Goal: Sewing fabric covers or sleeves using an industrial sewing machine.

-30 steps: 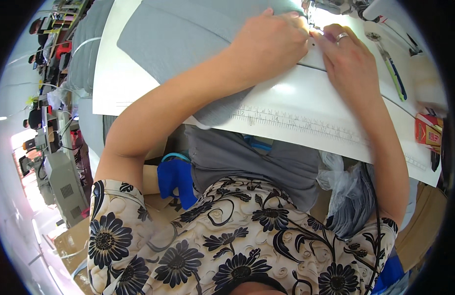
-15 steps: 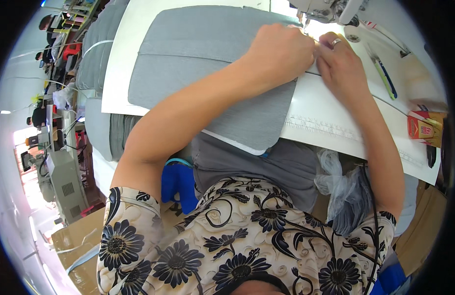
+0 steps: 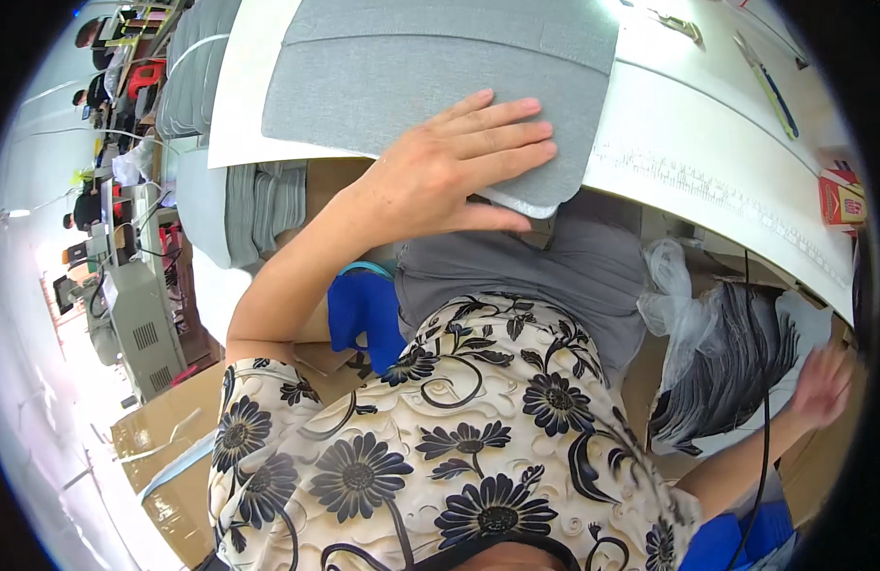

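Right grip (image 3: 824, 385) swung aside — left grip (image 3: 454, 169) flat on fabric (image 3: 364, 95)

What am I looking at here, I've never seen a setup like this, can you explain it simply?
Of course. There's no robot: these are a person's own bare hands. The camera sits on their head and looks down, so the patterned top fills the lower part, and the wide lens bends straight edges.

On the white tabletop lie a piece of grey cloth, a slim green-and-blue tool and a small red-and-yellow box.

The left hand rests palm down on the cloth, fingers spread, with nothing visible in its grip. The right hand is blurred, off to the side near a bundle of dark grey pieces; I can't tell whether it holds anything.
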`<state>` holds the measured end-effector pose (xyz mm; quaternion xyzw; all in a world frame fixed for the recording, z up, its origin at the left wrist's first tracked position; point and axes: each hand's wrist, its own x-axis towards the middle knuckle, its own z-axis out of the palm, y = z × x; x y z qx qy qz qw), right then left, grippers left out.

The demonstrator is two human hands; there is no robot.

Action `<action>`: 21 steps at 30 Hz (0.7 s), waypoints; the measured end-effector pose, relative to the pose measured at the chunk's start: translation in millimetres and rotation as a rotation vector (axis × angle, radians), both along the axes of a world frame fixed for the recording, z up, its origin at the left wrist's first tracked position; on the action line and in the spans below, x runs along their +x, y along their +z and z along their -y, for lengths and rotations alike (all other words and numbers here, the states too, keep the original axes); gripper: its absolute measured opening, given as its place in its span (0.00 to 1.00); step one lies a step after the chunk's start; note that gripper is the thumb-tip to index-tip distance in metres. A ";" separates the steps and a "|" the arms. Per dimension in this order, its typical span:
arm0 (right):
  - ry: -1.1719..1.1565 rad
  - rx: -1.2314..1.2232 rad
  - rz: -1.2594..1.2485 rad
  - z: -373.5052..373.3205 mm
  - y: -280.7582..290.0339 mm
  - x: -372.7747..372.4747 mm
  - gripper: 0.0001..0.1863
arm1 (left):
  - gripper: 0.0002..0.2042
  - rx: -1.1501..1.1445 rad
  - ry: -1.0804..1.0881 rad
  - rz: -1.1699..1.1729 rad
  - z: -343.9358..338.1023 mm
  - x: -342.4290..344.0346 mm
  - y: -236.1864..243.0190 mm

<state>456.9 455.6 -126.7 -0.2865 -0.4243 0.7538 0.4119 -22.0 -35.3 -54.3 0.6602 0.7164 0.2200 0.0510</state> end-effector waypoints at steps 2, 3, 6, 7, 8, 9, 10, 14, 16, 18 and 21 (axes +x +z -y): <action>0.645 0.074 -0.020 86.5 -2.6 17.0 0.17 | 0.33 -0.013 0.033 -0.076 2.1 -0.7 -1.5; 0.803 0.017 0.191 146.1 15.9 -11.4 0.16 | 0.33 0.005 0.029 -0.071 0.5 -2.0 -2.3; 1.106 0.138 0.672 267.4 8.2 -98.8 0.08 | 0.33 0.039 -0.006 -0.062 -7.0 -1.9 -0.2; 1.174 0.297 0.600 292.4 14.6 -157.3 0.12 | 0.33 0.047 0.015 -0.049 -5.9 -4.2 -2.1; 1.104 0.329 0.456 312.8 -7.4 -187.9 0.15 | 0.33 0.048 0.019 -0.052 -5.0 -7.7 -2.0; 1.128 0.052 0.373 322.6 -12.7 -230.1 0.19 | 0.31 0.065 0.025 -0.056 -6.2 -14.7 -4.5; 1.107 0.018 0.245 323.3 -18.1 -264.9 0.21 | 0.30 0.082 0.029 -0.051 -9.3 -13.8 -6.3; 0.845 -0.343 -0.080 347.5 -21.5 -328.8 0.19 | 0.26 0.114 0.017 -0.237 -8.7 -5.7 -12.8; 0.745 -0.504 -0.152 357.3 -20.8 -336.5 0.16 | 0.25 0.111 0.027 -0.305 -10.2 -1.8 -14.2; 0.672 -0.411 -0.099 363.5 -20.1 -339.8 0.15 | 0.26 0.107 0.000 -0.345 -14.0 2.4 -15.2; 0.664 -0.307 -0.123 358.9 -3.5 -345.0 0.15 | 0.26 0.084 0.032 -0.379 -18.5 7.9 -8.6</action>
